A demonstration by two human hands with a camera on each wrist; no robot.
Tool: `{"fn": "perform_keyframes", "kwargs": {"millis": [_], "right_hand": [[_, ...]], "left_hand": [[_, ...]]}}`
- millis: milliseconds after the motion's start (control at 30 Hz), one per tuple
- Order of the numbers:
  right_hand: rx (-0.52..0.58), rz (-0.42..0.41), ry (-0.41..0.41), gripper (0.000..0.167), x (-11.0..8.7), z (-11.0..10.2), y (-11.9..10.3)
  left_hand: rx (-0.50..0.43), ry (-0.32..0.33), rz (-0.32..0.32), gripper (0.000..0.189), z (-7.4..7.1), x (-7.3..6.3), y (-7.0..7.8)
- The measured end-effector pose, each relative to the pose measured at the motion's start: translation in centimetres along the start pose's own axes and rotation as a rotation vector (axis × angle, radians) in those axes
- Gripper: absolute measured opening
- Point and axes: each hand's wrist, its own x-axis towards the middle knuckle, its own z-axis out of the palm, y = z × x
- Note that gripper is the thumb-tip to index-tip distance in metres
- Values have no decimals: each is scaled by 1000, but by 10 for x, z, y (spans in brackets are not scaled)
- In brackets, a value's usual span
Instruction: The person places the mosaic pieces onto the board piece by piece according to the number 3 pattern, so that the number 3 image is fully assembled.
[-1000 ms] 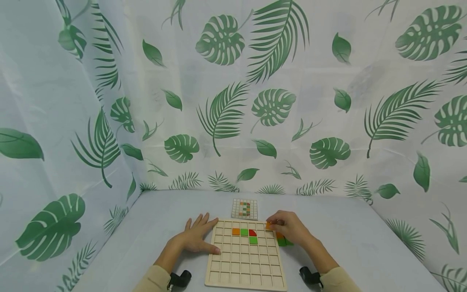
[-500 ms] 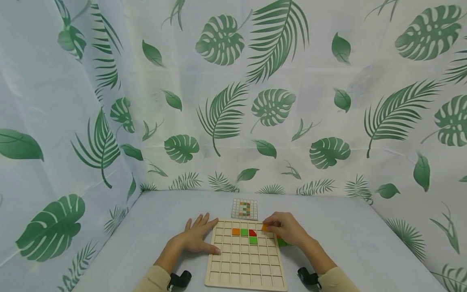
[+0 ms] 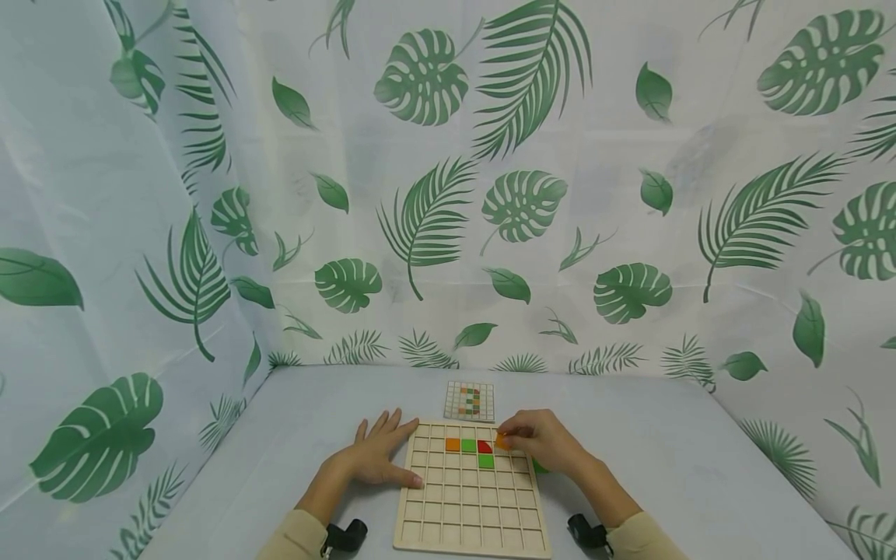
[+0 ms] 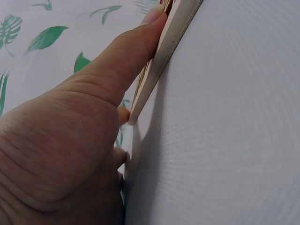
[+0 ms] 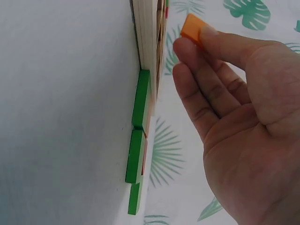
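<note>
While spread left hand touches board, right hand, pinching orange tile, has shifted leftward.

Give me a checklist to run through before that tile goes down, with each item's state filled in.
1. Grip: ok. The right hand pinches the held orange tile between thumb and fingers.
2. Board steadied: ok. The left hand rests at the left edge of the grid board, thumb on its rim.
3. Tile seated in a cell: not ok. It is raised off the board.
4. Pattern card uncovered: ok. It lies just beyond the board's far edge.
5. Chosen cell matches the card: cannot tell. The printed pattern is too small to read reliably.
</note>
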Motion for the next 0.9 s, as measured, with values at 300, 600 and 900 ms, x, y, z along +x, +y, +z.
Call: {"fn": "perform_keyframes", "kwargs": {"millis": [300, 600, 900], "right_hand": [[62, -21, -54, 16, 1, 5, -4], [81, -5, -81, 13, 1, 7, -6], [157, -20, -161, 13, 2, 8, -9]], "left_hand": [[3, -1, -3, 115, 1, 0, 0], [15, -3, 3, 116, 0, 2, -2], [6, 3, 13, 115, 1, 1, -3]]}}
